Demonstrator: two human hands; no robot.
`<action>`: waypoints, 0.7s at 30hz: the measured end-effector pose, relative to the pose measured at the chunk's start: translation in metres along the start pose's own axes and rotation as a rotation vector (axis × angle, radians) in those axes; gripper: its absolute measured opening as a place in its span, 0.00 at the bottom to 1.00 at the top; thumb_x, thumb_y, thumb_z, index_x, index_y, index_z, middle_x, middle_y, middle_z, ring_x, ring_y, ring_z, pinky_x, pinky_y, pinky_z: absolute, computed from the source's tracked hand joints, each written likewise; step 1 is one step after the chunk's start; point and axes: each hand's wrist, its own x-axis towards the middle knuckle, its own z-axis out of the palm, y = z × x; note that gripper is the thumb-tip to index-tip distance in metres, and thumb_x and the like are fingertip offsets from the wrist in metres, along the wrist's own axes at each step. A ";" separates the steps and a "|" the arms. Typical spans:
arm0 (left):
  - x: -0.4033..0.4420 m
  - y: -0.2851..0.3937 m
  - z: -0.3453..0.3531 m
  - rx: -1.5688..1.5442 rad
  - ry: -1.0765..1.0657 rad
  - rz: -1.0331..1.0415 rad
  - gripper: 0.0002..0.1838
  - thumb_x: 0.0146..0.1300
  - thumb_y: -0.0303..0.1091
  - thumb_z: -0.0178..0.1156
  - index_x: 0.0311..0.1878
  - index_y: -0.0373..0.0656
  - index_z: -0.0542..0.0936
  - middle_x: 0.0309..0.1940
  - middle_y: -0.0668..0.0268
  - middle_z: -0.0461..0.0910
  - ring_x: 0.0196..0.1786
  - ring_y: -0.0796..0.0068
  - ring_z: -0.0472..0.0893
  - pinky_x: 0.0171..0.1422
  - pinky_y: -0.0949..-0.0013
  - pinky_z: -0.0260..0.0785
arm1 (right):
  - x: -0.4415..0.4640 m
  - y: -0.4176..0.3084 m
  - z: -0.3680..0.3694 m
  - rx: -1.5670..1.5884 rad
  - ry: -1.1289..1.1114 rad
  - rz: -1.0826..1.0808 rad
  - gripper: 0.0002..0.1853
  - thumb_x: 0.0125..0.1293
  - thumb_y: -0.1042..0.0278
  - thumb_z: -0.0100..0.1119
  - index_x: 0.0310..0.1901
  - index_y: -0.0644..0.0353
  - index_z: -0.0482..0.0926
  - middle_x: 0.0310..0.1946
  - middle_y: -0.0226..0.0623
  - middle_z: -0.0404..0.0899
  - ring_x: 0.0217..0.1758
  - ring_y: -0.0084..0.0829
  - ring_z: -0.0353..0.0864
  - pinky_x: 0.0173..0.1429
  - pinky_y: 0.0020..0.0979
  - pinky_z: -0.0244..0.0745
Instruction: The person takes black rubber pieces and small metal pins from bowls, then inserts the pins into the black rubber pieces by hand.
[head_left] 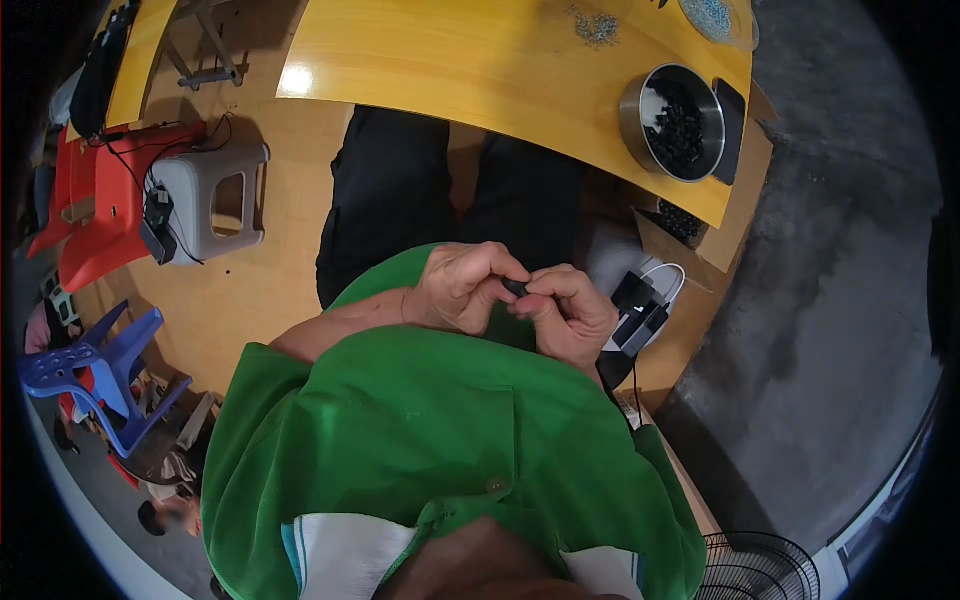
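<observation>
Close in front of my green shirt, both hands meet at a small black part (515,287). Its exact kind is too small to make out. My left hand (462,285) pinches one end between thumb and fingers. On the other end, the thumb and forefinger of my right hand (572,312) are closed too. Beyond them on the yellow table (450,60) stands a round metal bowl (632,125) with many small black pieces (678,130) inside.
A dark phone-like slab (731,130) lies beside the bowl. Small metal bits (596,30) are scattered on the table near a tub of bluish pieces (708,16). Below the edge sits a cardboard box (735,235). Stools (205,200) stand left; a fan (760,570) is low right.
</observation>
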 end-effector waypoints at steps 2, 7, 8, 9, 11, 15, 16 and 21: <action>0.000 0.001 0.001 -0.001 0.009 -0.003 0.07 0.54 0.25 0.61 0.33 0.35 0.74 0.24 0.61 0.78 0.24 0.68 0.79 0.26 0.72 0.70 | 0.000 -0.001 -0.001 0.021 -0.004 0.025 0.06 0.52 0.82 0.65 0.30 0.67 0.77 0.24 0.34 0.78 0.26 0.19 0.75 0.30 0.18 0.69; 0.001 -0.001 0.006 0.013 0.083 0.009 0.05 0.56 0.27 0.59 0.33 0.37 0.73 0.21 0.64 0.76 0.19 0.71 0.76 0.21 0.74 0.66 | 0.001 -0.004 0.003 0.139 -0.020 0.040 0.03 0.56 0.83 0.61 0.32 0.68 0.77 0.27 0.36 0.78 0.27 0.19 0.75 0.30 0.18 0.69; 0.000 -0.002 0.006 0.030 0.077 0.023 0.06 0.57 0.29 0.59 0.33 0.38 0.74 0.21 0.64 0.75 0.20 0.70 0.76 0.22 0.73 0.66 | 0.001 -0.002 0.003 0.137 -0.015 0.039 0.03 0.56 0.83 0.61 0.32 0.68 0.77 0.27 0.36 0.78 0.27 0.19 0.75 0.30 0.18 0.69; 0.000 -0.002 0.005 0.047 0.072 0.038 0.06 0.59 0.31 0.58 0.33 0.38 0.74 0.21 0.64 0.75 0.21 0.70 0.76 0.23 0.73 0.66 | 0.001 0.000 0.002 0.161 -0.033 0.045 0.04 0.57 0.82 0.61 0.33 0.68 0.76 0.28 0.36 0.77 0.27 0.19 0.75 0.30 0.18 0.69; 0.000 -0.002 0.005 0.050 0.073 0.037 0.07 0.60 0.33 0.57 0.33 0.39 0.74 0.20 0.65 0.75 0.22 0.69 0.76 0.29 0.69 0.68 | -0.001 0.004 0.002 0.185 -0.046 0.053 0.05 0.57 0.81 0.61 0.34 0.68 0.75 0.29 0.36 0.77 0.27 0.19 0.75 0.31 0.18 0.70; 0.007 0.005 0.000 0.087 0.018 0.046 0.08 0.61 0.37 0.56 0.33 0.42 0.75 0.25 0.66 0.75 0.37 0.65 0.79 0.57 0.53 0.62 | -0.002 0.001 0.003 0.335 -0.048 0.200 0.08 0.61 0.74 0.60 0.38 0.68 0.74 0.32 0.34 0.75 0.32 0.19 0.74 0.37 0.18 0.69; 0.008 0.005 0.000 0.086 0.016 0.047 0.08 0.61 0.37 0.56 0.33 0.42 0.75 0.25 0.66 0.75 0.37 0.65 0.79 0.57 0.53 0.62 | -0.002 -0.001 0.003 0.357 -0.065 0.245 0.11 0.63 0.68 0.59 0.40 0.68 0.73 0.34 0.33 0.74 0.34 0.20 0.74 0.40 0.19 0.69; 0.008 0.000 0.003 0.103 0.036 0.093 0.09 0.63 0.39 0.54 0.33 0.44 0.75 0.37 0.62 0.73 0.57 0.56 0.72 0.69 0.48 0.44 | 0.001 0.002 0.000 0.198 -0.242 0.220 0.22 0.67 0.53 0.51 0.45 0.69 0.73 0.36 0.32 0.73 0.37 0.20 0.72 0.41 0.19 0.66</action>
